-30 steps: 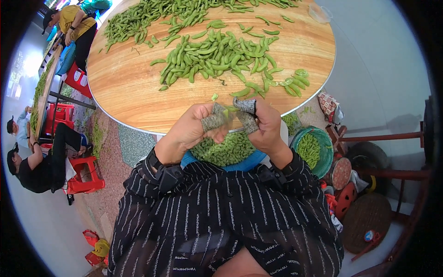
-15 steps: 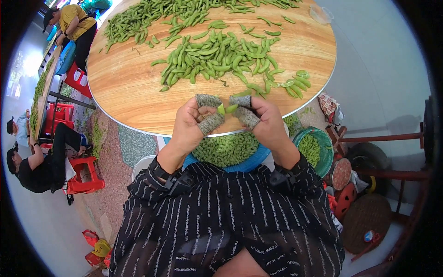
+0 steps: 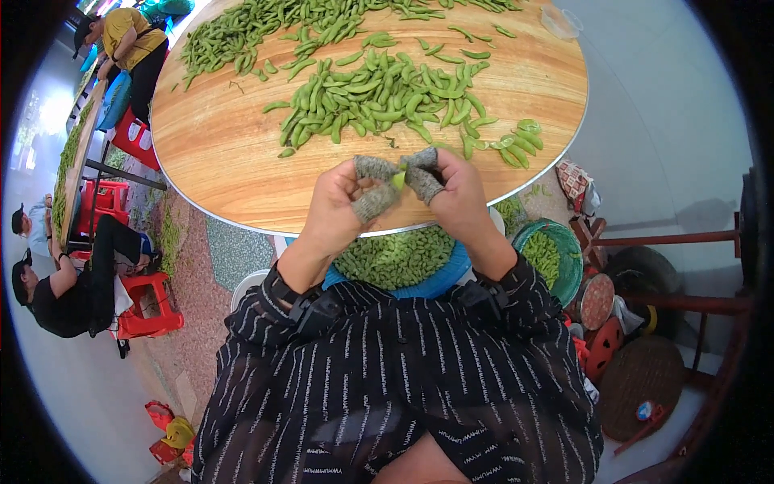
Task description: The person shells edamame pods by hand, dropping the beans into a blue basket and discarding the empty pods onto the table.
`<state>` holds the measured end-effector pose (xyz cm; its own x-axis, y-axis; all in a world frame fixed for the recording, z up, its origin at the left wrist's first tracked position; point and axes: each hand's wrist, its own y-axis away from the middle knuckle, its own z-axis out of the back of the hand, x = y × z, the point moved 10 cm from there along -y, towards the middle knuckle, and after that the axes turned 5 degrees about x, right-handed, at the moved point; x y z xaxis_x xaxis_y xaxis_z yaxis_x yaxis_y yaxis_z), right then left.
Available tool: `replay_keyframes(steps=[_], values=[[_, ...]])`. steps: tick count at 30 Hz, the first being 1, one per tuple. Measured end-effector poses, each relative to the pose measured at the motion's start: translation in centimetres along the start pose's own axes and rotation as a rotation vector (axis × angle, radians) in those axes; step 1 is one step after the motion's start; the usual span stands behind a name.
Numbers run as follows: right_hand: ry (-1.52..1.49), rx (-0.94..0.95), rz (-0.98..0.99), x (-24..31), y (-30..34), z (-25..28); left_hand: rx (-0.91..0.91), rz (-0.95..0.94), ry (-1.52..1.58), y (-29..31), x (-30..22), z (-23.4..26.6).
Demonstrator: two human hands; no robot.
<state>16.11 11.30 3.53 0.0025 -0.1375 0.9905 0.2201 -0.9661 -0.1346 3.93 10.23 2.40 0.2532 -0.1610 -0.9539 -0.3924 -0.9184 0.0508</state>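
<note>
Green pod (image 3: pixel 399 180) above the wood-grain worktop (image 3: pixel 218 173) near its edge, left hand (image 3: pixel 337 198) and right hand (image 3: pixel 458 192) each pinching it between grey-sleeved thumb and finger, heap of pods (image 3: pixel 371 97) beyond, blue basin (image 3: pixel 435 287) of green beans (image 3: pixel 393 260) below.

Left hand (image 3: pixel 332 200): is pinching a green pod (image 3: pixel 399 180) between cloth-wrapped fingers.
Right hand (image 3: pixel 461 187): is gripping the same pod from the other side.
Round surface (image 3: pixel 210 137): is carrying heaped pods (image 3: pixel 375 97) just beyond the hands.
Blue basin (image 3: pixel 454 270): is sitting below the near edge, holding green beans (image 3: pixel 393 256).
Yellow-topped person (image 3: pixel 125 36): is leaning forward, over to my left.
</note>
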Motion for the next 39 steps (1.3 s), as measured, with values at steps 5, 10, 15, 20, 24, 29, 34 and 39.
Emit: replay_keyframes(steps=[5,10,15,20,24,29,34,39], values=[[0.001,0.121,-0.002,-0.2,0.4,-1.7,-0.11,-0.077,0.123,-2.3,0.8,1.4],[-0.201,0.084,-0.168,-0.6,0.7,-1.0,-0.027,0.013,0.288,-2.0,1.8,1.6],[-0.294,0.203,-0.224,-0.3,1.3,-2.2,0.047,0.022,0.143,-1.0,0.7,0.6],[-0.362,0.213,-0.241,-0.1,1.7,-2.5,0.061,0.044,0.016,-0.8,0.3,0.1],[-0.274,0.173,-0.217,-0.2,1.7,-2.1,0.069,0.055,-0.027,-0.8,0.4,0.1],[-0.463,0.118,-0.254,-2.6,1.6,-2.1,0.029,0.035,-0.152,-0.7,0.1,-0.4],[-0.467,0.11,-0.252,-1.6,2.0,-2.3,0.015,-0.736,-1.363,2.1,-4.8,-4.6],[-0.288,0.109,-0.115,-0.1,2.5,-2.8,-0.038,-0.676,-1.019,2.5,-3.8,-3.1]])
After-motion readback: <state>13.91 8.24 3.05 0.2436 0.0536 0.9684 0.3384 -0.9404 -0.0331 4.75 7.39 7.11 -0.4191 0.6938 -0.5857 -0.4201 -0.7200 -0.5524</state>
